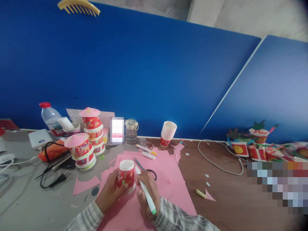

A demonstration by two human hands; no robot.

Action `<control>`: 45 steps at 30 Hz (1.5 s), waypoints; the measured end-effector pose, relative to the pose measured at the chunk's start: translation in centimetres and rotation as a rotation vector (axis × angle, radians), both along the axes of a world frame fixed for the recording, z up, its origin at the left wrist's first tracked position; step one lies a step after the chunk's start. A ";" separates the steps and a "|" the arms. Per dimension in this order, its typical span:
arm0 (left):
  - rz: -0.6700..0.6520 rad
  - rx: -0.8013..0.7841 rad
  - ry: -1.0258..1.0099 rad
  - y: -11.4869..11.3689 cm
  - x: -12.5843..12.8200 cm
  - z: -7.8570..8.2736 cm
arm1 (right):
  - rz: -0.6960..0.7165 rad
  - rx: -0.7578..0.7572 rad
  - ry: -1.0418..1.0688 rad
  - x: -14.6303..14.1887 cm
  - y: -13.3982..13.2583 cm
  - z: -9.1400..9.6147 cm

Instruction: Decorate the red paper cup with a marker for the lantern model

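Observation:
My left hand (113, 191) is wrapped round a red patterned paper cup (126, 175), which stands upside down with its white base up and its rim low over the pink paper (168, 192). In my right hand (149, 192) is a white marker with a green end (147, 195), its other end pointing up and left beside the cup. A pair of scissors with dark handles (144, 168) lies on the pink paper just beyond my right hand. Behind the scissors rest a white marker (148, 156) and a yellow-ended marker (144, 149).
Stacked cups with pink paper tops (92, 128) stand at left, a shorter one (78, 152) in front. A glass jar (131, 131) and a cup stack (168, 131) are at the back. Cables (218, 165), paper scraps and decorated cups (240, 149) lie right; a blue partition (144, 70) rises behind.

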State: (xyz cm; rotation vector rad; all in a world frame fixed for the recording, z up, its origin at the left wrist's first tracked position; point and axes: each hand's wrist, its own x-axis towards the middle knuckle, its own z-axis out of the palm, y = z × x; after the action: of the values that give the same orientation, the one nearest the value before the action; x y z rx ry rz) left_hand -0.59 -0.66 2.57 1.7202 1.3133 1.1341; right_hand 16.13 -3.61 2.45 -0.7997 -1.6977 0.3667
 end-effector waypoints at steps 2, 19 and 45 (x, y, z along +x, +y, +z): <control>-0.013 0.017 -0.059 -0.1 0.1 0.3 | -0.013 -0.052 0.015 0.0 0.0 0.1; 0.012 0.137 0.040 0.0 -0.2 -0.7 | 0.011 -0.135 0.009 -0.7 -0.6 -0.5; 0.120 0.170 0.130 0.1 0.5 0.3 | 0.061 0.064 -0.195 -0.3 -0.3 -0.7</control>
State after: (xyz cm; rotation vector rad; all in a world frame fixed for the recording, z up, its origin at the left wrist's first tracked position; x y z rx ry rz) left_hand -0.04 -0.51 2.83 1.8868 1.4513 1.2501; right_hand 15.84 -3.95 1.73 -0.7574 -1.9096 0.2810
